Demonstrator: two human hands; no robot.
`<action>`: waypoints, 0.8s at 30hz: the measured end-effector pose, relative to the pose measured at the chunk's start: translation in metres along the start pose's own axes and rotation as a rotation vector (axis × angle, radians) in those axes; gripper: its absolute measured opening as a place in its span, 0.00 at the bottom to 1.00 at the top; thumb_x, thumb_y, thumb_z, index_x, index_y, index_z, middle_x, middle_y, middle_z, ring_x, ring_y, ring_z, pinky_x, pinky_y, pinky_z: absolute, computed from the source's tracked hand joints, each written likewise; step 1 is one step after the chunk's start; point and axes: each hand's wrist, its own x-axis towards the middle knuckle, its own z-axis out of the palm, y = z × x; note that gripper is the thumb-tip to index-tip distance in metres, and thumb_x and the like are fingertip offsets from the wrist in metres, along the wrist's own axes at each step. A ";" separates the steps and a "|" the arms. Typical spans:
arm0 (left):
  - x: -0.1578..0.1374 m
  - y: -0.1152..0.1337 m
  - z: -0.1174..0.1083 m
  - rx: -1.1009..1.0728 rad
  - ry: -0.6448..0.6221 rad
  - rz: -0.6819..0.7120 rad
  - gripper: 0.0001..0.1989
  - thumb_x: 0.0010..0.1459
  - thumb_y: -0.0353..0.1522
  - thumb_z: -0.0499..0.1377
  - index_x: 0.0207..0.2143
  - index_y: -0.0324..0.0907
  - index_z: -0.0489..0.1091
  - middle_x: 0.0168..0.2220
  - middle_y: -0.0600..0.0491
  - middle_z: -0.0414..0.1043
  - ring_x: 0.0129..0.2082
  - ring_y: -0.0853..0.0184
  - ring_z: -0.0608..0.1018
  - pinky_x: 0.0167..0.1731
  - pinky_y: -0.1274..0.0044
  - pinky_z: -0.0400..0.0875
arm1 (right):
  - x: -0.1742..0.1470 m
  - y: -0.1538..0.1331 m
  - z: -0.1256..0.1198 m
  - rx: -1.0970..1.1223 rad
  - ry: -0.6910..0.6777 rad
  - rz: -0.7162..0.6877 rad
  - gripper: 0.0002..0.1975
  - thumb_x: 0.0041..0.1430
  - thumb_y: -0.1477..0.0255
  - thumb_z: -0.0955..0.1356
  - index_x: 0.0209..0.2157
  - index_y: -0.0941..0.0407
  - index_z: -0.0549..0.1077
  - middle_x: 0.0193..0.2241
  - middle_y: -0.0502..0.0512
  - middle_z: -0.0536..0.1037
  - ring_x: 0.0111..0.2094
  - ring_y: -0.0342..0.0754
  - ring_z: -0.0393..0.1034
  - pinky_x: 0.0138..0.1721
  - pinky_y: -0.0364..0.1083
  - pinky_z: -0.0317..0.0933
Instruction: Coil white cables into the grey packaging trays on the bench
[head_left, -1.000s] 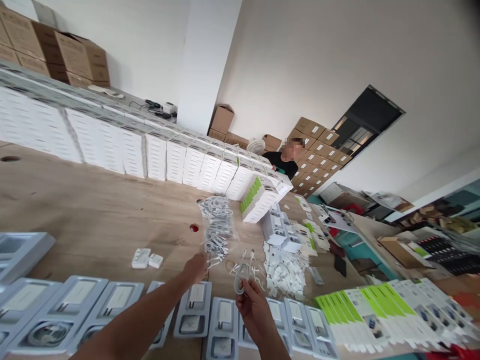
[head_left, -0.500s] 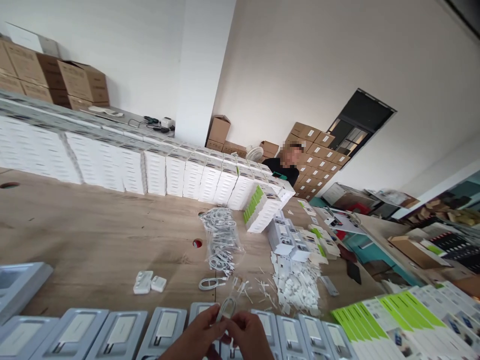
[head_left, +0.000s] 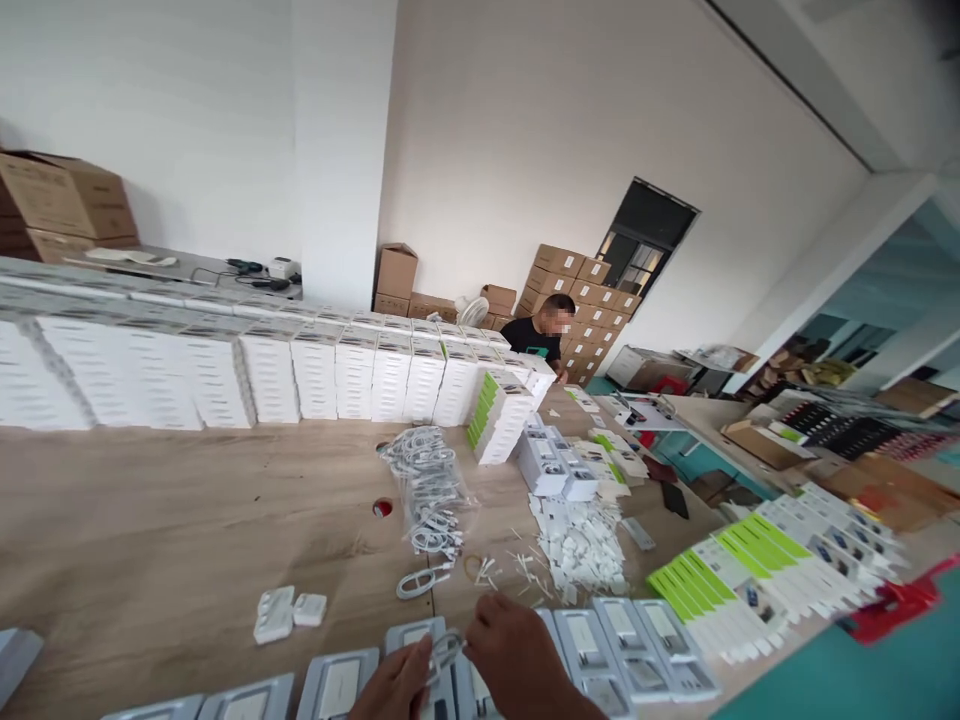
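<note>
A coiled light-grey charging cable (head_left: 448,650) is between my two hands, above the row of trays. My left hand (head_left: 397,682) is closed on its left side. My right hand (head_left: 517,650) is closed at the coil's right edge, with its fingertips partly hidden. Beneath them lie blue-grey plastic trays (head_left: 589,640) holding white chargers. Another coiled cable (head_left: 420,582) rests on the wood table just beyond, near a bag of bundled cables (head_left: 431,490). Thin white strips (head_left: 486,572) are scattered beside it.
White boxes (head_left: 274,375) form a long stacked wall at the back. Small white pieces (head_left: 581,550) lie heaped right of centre. Green-and-white boxes (head_left: 735,570) line the right edge. Two white blocks (head_left: 276,612) sit to the left. A person (head_left: 544,330) is beyond the stacks.
The view has swung right. My hands have drawn apart, the right one lifting and moving right from the left, with the cable coil now showing between them.
</note>
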 end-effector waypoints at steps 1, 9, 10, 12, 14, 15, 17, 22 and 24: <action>0.003 -0.001 0.002 0.000 0.012 -0.026 0.29 0.48 0.61 0.54 0.32 0.46 0.67 0.28 0.53 0.69 0.29 0.66 0.72 0.25 0.78 0.69 | 0.001 -0.001 -0.002 -0.007 -0.014 -0.010 0.01 0.56 0.74 0.70 0.30 0.54 0.74 0.32 0.56 0.76 0.36 0.53 0.70 0.29 0.47 0.56; 0.000 0.031 0.014 -0.292 -0.028 -0.254 0.22 0.54 0.53 0.53 0.31 0.43 0.59 0.20 0.62 0.56 0.15 0.77 0.56 0.17 0.81 0.41 | 0.012 -0.001 -0.045 0.483 -0.104 0.155 0.08 0.61 0.74 0.65 0.29 0.56 0.75 0.30 0.53 0.77 0.34 0.47 0.71 0.36 0.44 0.60; 0.003 0.035 0.012 -0.327 -0.023 -0.278 0.22 0.54 0.53 0.54 0.33 0.43 0.60 0.21 0.63 0.55 0.15 0.77 0.55 0.17 0.81 0.41 | 0.017 0.000 -0.046 0.584 -0.057 0.177 0.07 0.60 0.73 0.66 0.30 0.55 0.76 0.29 0.51 0.77 0.33 0.46 0.71 0.37 0.44 0.60; 0.006 0.040 0.010 -0.376 -0.010 -0.317 0.23 0.53 0.54 0.54 0.35 0.44 0.60 0.21 0.63 0.55 0.15 0.78 0.55 0.18 0.81 0.40 | 0.025 0.000 -0.044 0.784 0.014 0.253 0.06 0.60 0.71 0.66 0.32 0.54 0.76 0.26 0.50 0.76 0.30 0.45 0.71 0.35 0.44 0.62; 0.007 0.042 0.011 -0.394 0.000 -0.339 0.23 0.53 0.54 0.54 0.35 0.44 0.59 0.21 0.63 0.54 0.15 0.78 0.55 0.18 0.81 0.39 | 0.028 -0.005 -0.037 0.990 0.047 0.367 0.08 0.59 0.67 0.66 0.33 0.55 0.76 0.24 0.50 0.76 0.26 0.46 0.71 0.32 0.45 0.65; 0.007 0.043 0.012 -0.395 0.004 -0.339 0.23 0.53 0.55 0.54 0.36 0.44 0.59 0.21 0.63 0.54 0.16 0.78 0.55 0.18 0.81 0.38 | 0.027 -0.008 -0.032 1.089 0.063 0.418 0.09 0.59 0.65 0.66 0.34 0.56 0.76 0.24 0.50 0.76 0.26 0.46 0.72 0.32 0.45 0.66; 0.006 0.044 0.016 -0.394 0.012 -0.336 0.24 0.53 0.55 0.54 0.36 0.44 0.59 0.21 0.63 0.54 0.16 0.78 0.55 0.18 0.81 0.38 | 0.023 -0.014 -0.023 1.253 0.118 0.505 0.12 0.58 0.61 0.67 0.35 0.56 0.75 0.24 0.52 0.77 0.26 0.48 0.73 0.32 0.46 0.69; 0.011 0.043 0.028 -0.361 0.025 -0.350 0.24 0.52 0.55 0.54 0.34 0.44 0.59 0.21 0.63 0.55 0.16 0.78 0.55 0.17 0.81 0.38 | 0.009 -0.018 -0.012 1.282 0.282 0.589 0.15 0.58 0.58 0.68 0.36 0.56 0.76 0.26 0.54 0.79 0.27 0.49 0.75 0.32 0.47 0.71; 0.013 0.042 0.032 -0.340 0.019 -0.353 0.24 0.53 0.55 0.54 0.34 0.44 0.59 0.21 0.63 0.55 0.16 0.78 0.55 0.17 0.81 0.38 | 0.006 -0.017 -0.014 1.153 0.344 0.513 0.13 0.60 0.60 0.67 0.36 0.55 0.76 0.30 0.56 0.79 0.30 0.49 0.75 0.34 0.47 0.70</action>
